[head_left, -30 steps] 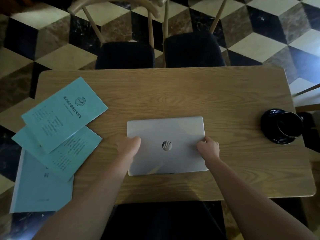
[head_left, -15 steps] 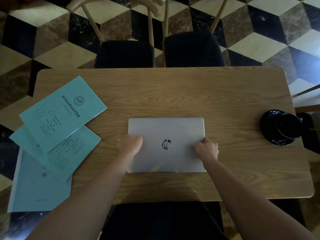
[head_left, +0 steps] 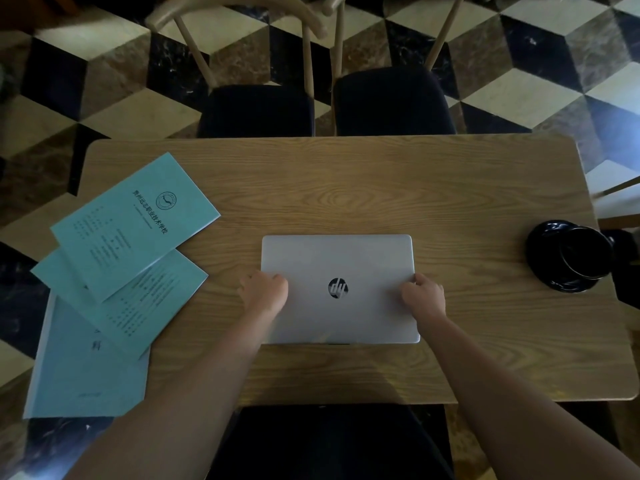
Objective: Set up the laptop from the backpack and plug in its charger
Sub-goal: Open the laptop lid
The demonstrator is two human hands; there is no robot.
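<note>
**Laptop's out and flat, lid not up yet**

So the laptop [head_left: 337,289] sits closed on the table [head_left: 346,188], long side running left to right, logo up. The left hand [head_left: 265,292] is on its left edge, fingers curled over onto the lid, and the right hand [head_left: 424,297] is on the right edge the same way, fingers [head_left: 417,280] bent around the side. Both are gripping it about halfway along the short sides, so the machine lies right between the two sets of fingers, equally close to each.

My guess is it's just being squared up before opening. I can't tell which long edge is the hinge. If the lid lifts from the near edge, that edge is behind the knuckles, back toward the wrists, so both hands would have to slide back to reach it.

Room looks fine: bare wood stretches away past the fingertips. The booklets [head_left: 131,230] lie well off to the outside of the left hand, and the black cup and saucer [head_left: 571,259] well outside the right. No charger or backpack in sight.
</note>
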